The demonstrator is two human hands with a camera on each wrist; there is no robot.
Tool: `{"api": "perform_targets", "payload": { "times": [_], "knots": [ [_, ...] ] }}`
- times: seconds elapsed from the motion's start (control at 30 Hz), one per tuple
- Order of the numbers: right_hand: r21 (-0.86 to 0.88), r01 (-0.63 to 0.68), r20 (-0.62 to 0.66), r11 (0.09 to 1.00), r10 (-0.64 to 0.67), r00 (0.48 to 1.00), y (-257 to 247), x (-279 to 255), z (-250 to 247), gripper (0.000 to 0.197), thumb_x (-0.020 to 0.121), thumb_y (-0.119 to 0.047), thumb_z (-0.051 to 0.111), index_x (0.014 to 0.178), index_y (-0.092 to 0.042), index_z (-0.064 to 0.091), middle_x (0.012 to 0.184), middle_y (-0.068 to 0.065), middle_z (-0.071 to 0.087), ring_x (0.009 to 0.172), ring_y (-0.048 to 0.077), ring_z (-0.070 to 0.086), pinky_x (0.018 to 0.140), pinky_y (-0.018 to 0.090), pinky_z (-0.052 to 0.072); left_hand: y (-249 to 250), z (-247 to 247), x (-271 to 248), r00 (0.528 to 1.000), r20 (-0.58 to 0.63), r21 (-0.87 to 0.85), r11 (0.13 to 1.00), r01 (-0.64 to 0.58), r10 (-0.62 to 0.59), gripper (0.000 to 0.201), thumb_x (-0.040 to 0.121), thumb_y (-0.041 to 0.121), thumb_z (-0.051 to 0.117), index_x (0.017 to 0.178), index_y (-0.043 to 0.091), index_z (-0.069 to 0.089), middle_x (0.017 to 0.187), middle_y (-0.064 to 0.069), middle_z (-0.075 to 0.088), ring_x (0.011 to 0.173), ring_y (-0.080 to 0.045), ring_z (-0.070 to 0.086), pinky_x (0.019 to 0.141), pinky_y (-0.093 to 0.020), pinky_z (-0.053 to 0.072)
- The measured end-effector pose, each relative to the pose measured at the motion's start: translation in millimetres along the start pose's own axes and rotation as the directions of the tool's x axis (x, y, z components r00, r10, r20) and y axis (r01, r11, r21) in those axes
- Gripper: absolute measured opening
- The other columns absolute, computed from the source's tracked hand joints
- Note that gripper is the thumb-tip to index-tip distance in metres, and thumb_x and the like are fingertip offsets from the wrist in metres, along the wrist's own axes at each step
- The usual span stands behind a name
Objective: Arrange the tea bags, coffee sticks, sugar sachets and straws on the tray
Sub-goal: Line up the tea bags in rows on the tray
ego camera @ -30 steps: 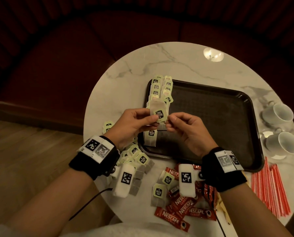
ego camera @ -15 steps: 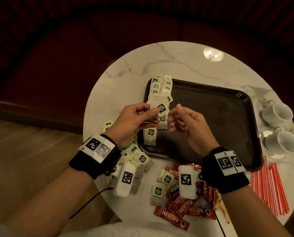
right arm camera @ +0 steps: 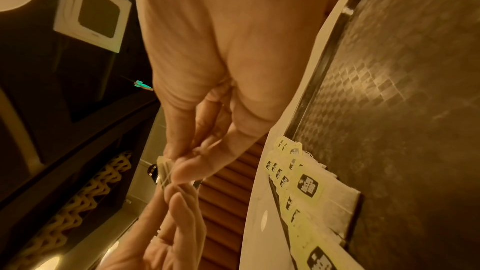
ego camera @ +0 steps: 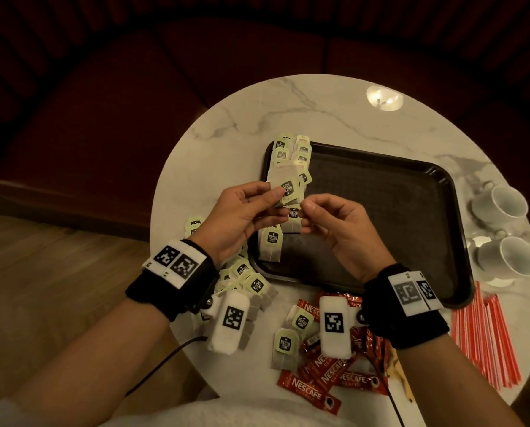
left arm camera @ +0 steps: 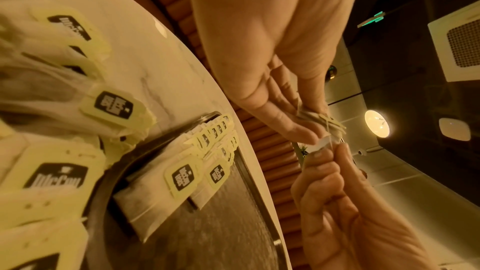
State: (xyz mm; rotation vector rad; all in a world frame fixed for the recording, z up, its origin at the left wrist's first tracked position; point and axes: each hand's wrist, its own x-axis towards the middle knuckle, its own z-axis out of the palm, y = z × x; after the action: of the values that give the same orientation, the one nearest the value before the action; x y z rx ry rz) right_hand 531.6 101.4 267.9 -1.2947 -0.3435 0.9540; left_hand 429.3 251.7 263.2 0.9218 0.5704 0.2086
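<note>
Hands meet above the tray's (ego camera: 381, 192) left edge: left hand (ego camera: 242, 217) pinches a tea bag (ego camera: 283, 188), right hand (ego camera: 334, 223) pinches its string beside it (tag uppermost). The row of tea bags (ego camera: 291, 152) lies directly beneath, running away from the person.

Every tea bag tag I can read says "McCoy teas" in a black badge on pale green, e.g. the tag of the held tea bag (ego camera: 289, 188) and the one on the loose tea bag (ego camera: 284, 343) at the near table edge. The red coffee sticks (ego camera: 308, 393) at the near side say "NESCAFÉ CLASSIC". The wrist bands (ego camera: 177, 262) only carry black-and-white square code markers, no words.
</note>
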Motion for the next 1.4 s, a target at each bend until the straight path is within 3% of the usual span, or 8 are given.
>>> {"api": "perform_targets", "payload": {
  "times": [0.13, 0.4, 0.53, 0.7, 0.87, 1.03, 1.17, 1.4],
  "knots": [
    [-0.065, 0.016, 0.009, 0.998, -0.015, 1.0, -1.0, 1.6, -0.6, 0.022, 0.084, -0.017, 0.063, 0.099, -0.001, 0.067, 0.084, 0.006, 0.069, 0.074, 0.013, 0.063, 0.068, 0.022, 0.055, 0.8, 0.3, -1.0, 0.999, 0.028, 0.0, 1.0, 0.022, -0.022, 0.018, 0.092, 0.005, 0.057, 0.106, -0.003, 0.063, 0.087, -0.01, 0.072, 0.071, -0.014, 0.07, 0.069, -0.023, 0.059],
    [-0.256, 0.048, 0.011, 0.966, -0.047, 0.999, -4.8, 1.9, -3.3, 0.022, 0.079, -0.022, 0.072, 0.095, -0.008, 0.074, 0.086, 0.007, 0.073, 0.075, 0.015, 0.063, 0.07, 0.024, 0.055, 4.5, 3.0, -1.9, 0.999, 0.042, -0.053, 0.999, 0.007, -0.005, 0.009, 0.092, 0.004, 0.055, 0.095, 0.003, 0.064, 0.077, -0.005, 0.072, 0.069, -0.013, 0.069, 0.07, -0.023, 0.059],
    [-0.251, 0.087, -0.009, 0.964, -0.093, 0.996, -6.8, 4.7, -4.2, 0.023, 0.079, -0.023, 0.071, 0.097, -0.009, 0.074, 0.096, 0.018, 0.072, 0.081, 0.021, 0.064, 0.07, 0.028, 0.056, 4.0, 2.5, -4.1, 0.996, 0.085, 0.006, 0.999, 0.034, -0.035, 0.014, 0.093, 0.007, 0.054, 0.099, 0.002, 0.066, 0.078, -0.004, 0.073, 0.067, -0.01, 0.068, 0.065, -0.02, 0.058],
    [-0.227, 0.12, -0.024, 0.967, -0.129, 0.991, -12.4, 7.7, -2.2, 0.018, 0.079, -0.021, 0.069, 0.093, -0.011, 0.072, 0.093, 0.009, 0.074, 0.081, 0.017, 0.066, 0.067, 0.027, 0.057, 3.9, -0.4, -6.6, 0.993, 0.106, 0.106, 0.994, 0.035, -0.047, 0.016, 0.085, 0.014, 0.061, 0.096, 0.006, 0.07, 0.075, -0.001, 0.071, 0.065, -0.008, 0.065, 0.065, -0.019, 0.056],
    [-0.211, 0.126, -0.033, 0.969, -0.136, 0.99, -12.5, 6.5, 0.6, 0.007, 0.09, -0.006, 0.062, 0.093, -0.009, 0.069, 0.089, 0.008, 0.072, 0.072, 0.014, 0.064, 0.06, 0.023, 0.055, 10.2, -3.1, -4.7, 0.988, 0.155, 0.244, 0.97, -0.015, -0.023, 0.02, 0.089, 0.012, 0.06, 0.103, 0.003, 0.07, 0.082, -0.003, 0.071, 0.067, -0.009, 0.063, 0.068, -0.022, 0.056],
    [-0.235, 0.133, -0.036, 0.963, -0.145, 0.989, -11.3, 6.2, -0.1, 0.009, 0.092, -0.007, 0.061, 0.096, -0.008, 0.069, 0.091, 0.008, 0.073, 0.075, 0.016, 0.065, 0.06, 0.024, 0.055, 13.9, -4.7, -2.4, 0.983, 0.185, 0.336, 0.94, -0.058, -0.006, 0.021, 0.093, 0.014, 0.056, 0.107, 0.005, 0.069, 0.087, -0.005, 0.072, 0.07, -0.01, 0.062, 0.072, -0.026, 0.058],
    [-0.231, 0.129, -0.037, 0.964, -0.142, 0.989, -14.2, 5.7, 0.7, 0.011, 0.095, -0.007, 0.058, 0.097, -0.01, 0.068, 0.09, 0.004, 0.074, 0.076, 0.015, 0.067, 0.059, 0.025, 0.056, 13.9, -2.4, -0.6, 0.977, 0.212, 0.377, 0.922, -0.089, 0.008, 0.026, 0.099, 0.014, 0.047, 0.115, 0.003, 0.065, 0.098, -0.006, 0.072, 0.087, -0.013, 0.07, 0.076, -0.024, 0.058],
    [-0.235, 0.127, -0.063, 0.964, -0.146, 0.987, -19.7, 5.4, 2.9, 0.017, 0.086, -0.021, 0.065, 0.096, -0.008, 0.069, 0.092, 0.011, 0.074, 0.077, 0.022, 0.067, 0.06, 0.026, 0.058, 13.1, -2.0, 2.1, 0.969, 0.221, 0.495, 0.845, -0.205, 0.106, 0.022, 0.095, 0.005, 0.055, 0.115, 0.007, 0.065, 0.11, -0.007, 0.07, 0.089, -0.018, 0.07, 0.076, -0.028, 0.059]
  ]
}}
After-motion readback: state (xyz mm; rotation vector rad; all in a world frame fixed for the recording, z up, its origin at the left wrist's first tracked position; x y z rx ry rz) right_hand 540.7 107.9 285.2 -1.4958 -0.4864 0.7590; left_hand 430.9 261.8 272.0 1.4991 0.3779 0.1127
